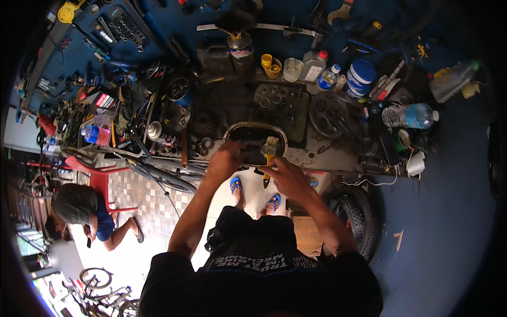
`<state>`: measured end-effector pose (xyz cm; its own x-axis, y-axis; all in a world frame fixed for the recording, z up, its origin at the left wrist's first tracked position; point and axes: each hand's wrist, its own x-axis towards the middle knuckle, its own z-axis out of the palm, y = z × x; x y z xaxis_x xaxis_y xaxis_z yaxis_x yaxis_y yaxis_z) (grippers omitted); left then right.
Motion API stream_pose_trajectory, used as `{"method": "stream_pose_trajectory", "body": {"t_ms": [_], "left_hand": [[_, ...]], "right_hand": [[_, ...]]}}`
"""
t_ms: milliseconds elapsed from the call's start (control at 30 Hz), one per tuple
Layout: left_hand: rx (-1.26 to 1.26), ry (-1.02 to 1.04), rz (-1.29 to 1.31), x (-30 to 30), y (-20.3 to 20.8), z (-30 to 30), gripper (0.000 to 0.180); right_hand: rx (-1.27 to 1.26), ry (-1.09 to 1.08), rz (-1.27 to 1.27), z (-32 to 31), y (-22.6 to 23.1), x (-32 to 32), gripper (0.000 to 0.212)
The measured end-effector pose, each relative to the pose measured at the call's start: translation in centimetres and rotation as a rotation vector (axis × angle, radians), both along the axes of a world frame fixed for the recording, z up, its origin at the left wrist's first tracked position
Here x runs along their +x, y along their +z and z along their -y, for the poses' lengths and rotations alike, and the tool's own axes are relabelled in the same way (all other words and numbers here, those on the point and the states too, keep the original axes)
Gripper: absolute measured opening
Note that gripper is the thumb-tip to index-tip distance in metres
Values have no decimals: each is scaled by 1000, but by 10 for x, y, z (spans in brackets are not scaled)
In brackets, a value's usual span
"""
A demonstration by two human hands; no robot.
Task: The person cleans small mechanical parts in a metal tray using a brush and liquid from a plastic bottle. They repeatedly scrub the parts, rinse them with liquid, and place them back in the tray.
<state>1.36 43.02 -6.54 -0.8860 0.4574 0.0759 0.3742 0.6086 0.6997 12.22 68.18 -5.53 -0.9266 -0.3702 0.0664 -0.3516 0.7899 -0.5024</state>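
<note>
Over a cluttered table [338, 158], the left hand [226, 158] grips the near rim of a dark oval tray [254, 127], while the right hand [285, 177] holds a yellow-handled brush [270, 150] with its bristles in the tray. Water bottles [412, 116] lie to the right, and a tyre [359, 216] stands below. A seated person [84, 211] is at the lower left.

The tray [255, 127] is set at the bench [338, 158] front edge, brush [270, 149] held over it, bottles [412, 115] lined up behind and right.
</note>
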Motion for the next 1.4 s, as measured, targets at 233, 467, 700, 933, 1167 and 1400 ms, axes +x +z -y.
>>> {"method": "stream_pose_trajectory", "body": {"t_ms": [233,467,700,933,1167,1400], "left_hand": [[-162,-267,-226,-34,-46,-37,44],[-221,-394,-324,-46,-48,-40,53],[-310,-480,-245,-59,-47,-50,44],[-486,-451,-260,-70,-57,-51,49],[-310,-313,-56,-73,-29,-50,49],[45,-141,203,-74,-24,-41,34]], "right_hand": [[176,-70,-64,27,-3,-10,22],[-124,-458,-97,24,31,-40,31],[-419,-623,-50,9,41,-56,25],[-248,-594,8,9,35,-55,29],[-332,-580,-29,-1,31,-50,28],[-413,-569,-109,-4,20,-42,28]]}}
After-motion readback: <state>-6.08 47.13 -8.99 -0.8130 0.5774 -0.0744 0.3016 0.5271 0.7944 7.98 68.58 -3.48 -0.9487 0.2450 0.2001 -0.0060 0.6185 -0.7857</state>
